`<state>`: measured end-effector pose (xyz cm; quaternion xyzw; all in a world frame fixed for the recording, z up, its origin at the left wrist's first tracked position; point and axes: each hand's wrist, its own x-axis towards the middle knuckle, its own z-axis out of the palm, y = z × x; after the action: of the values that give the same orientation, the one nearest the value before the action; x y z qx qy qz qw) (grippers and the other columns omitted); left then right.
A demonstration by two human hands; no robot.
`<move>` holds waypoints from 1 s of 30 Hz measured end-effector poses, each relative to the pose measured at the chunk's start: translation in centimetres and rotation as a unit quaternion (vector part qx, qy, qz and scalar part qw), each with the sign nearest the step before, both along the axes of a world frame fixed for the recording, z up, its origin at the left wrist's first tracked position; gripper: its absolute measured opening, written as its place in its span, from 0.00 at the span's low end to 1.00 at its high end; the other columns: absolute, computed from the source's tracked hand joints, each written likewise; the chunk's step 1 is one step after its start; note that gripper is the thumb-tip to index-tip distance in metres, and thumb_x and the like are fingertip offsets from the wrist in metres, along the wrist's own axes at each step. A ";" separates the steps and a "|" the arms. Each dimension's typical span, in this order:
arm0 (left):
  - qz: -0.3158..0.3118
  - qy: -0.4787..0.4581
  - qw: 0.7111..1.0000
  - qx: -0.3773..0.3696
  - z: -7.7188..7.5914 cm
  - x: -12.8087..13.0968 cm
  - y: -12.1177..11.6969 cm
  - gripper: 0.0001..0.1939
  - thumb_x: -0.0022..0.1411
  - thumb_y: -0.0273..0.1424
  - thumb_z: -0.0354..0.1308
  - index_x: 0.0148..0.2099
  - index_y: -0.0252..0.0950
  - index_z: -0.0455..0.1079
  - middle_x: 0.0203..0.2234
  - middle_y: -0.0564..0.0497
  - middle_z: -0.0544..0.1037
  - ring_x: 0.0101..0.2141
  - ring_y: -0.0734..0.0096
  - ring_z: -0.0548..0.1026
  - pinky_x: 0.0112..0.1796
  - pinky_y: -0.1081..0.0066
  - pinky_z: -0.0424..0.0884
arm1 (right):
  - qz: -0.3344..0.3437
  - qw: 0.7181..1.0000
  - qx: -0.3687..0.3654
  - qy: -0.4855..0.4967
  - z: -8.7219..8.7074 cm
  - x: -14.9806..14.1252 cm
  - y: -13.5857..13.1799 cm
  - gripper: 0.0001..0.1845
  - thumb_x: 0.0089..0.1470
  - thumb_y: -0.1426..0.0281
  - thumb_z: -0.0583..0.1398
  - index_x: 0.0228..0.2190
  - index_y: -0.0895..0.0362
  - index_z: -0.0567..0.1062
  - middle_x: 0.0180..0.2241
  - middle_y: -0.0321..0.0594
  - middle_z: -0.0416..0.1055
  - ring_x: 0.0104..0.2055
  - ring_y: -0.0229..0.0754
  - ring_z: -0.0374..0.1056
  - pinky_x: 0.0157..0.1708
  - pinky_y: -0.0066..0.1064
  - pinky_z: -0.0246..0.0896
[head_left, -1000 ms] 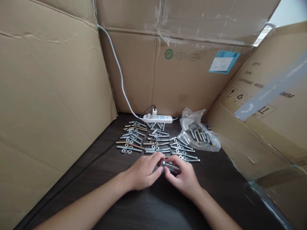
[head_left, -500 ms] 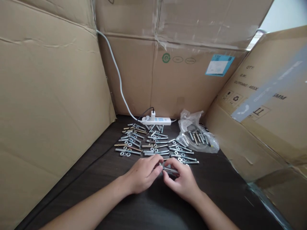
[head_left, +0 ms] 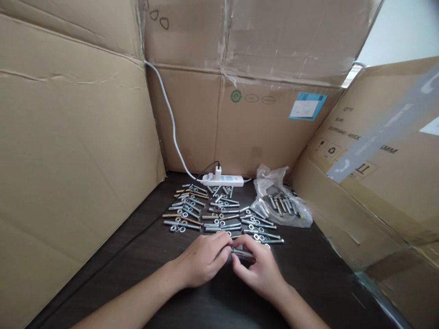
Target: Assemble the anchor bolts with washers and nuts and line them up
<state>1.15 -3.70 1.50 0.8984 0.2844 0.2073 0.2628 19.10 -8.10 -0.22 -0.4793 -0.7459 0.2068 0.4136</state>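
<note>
In the head view, a silvery expansion bolt (head_left: pixel 243 253) lies level between my two hands above the dark table. My right hand (head_left: pixel 261 267) is closed around its sleeve, thumb below and fingers above. My left hand (head_left: pixel 205 258) pinches the bolt's left end, where the fingertips hide the nut. Just beyond my fingers lie rows of taken-apart bolts, such as a long silvery bolt (head_left: pixel 188 225), a brass-coloured sleeve (head_left: pixel 170 215) and a washer (head_left: pixel 182 230). My knuckles partly cover the nearest row.
A clear plastic bag (head_left: pixel 303 220) with several whole expansion bolts (head_left: pixel 281 205) stands at the back right. Behind the rows is a white power strip (head_left: pixel 233 181). A black cable (head_left: pixel 116 249) crosses the table's left side. Cardboard walls (head_left: pixel 192 123) enclose the table.
The nut at the bolt's left end, visible a second ago, is now covered by my left fingers. Both hands stay together on the bolt. The whole view has shifted slightly downward in frame.
</note>
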 end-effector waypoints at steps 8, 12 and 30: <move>0.036 -0.003 0.999 -0.030 0.5 -0.3 -0.3 0.07 0.66 0.32 0.45 0.45 0.38 0.59 0.34 0.53 0.70 0.32 0.72 0.68 0.32 0.74 0.62 | -0.005 1.000 -0.020 -0.004 -0.5 0.2 0.1 0.04 0.48 0.73 0.57 0.31 0.56 0.69 0.22 0.32 0.68 0.22 0.33 0.63 0.23 0.21 0.58; 0.025 0.006 0.999 -0.022 0.5 -0.4 -0.5 0.08 0.62 0.30 0.49 0.45 0.38 0.58 0.34 0.54 0.69 0.31 0.72 0.68 0.30 0.75 0.61 | -0.001 0.999 -0.034 0.013 -0.6 0.2 0.2 0.05 0.49 0.72 0.57 0.32 0.56 0.69 0.25 0.34 0.71 0.23 0.34 0.65 0.24 0.21 0.59; 0.021 0.000 0.999 -0.035 0.4 -0.2 -0.2 0.10 0.68 0.32 0.40 0.41 0.38 0.62 0.33 0.53 0.71 0.33 0.72 0.69 0.34 0.74 0.63 | -0.001 1.000 -0.028 0.002 -0.4 0.0 0.1 0.05 0.49 0.72 0.57 0.32 0.56 0.70 0.24 0.34 0.71 0.23 0.34 0.66 0.23 0.21 0.60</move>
<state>0.92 -3.89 1.94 0.8825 0.3099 0.2026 0.2900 19.07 -8.03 -0.61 -0.4908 -0.7385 0.2282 0.4020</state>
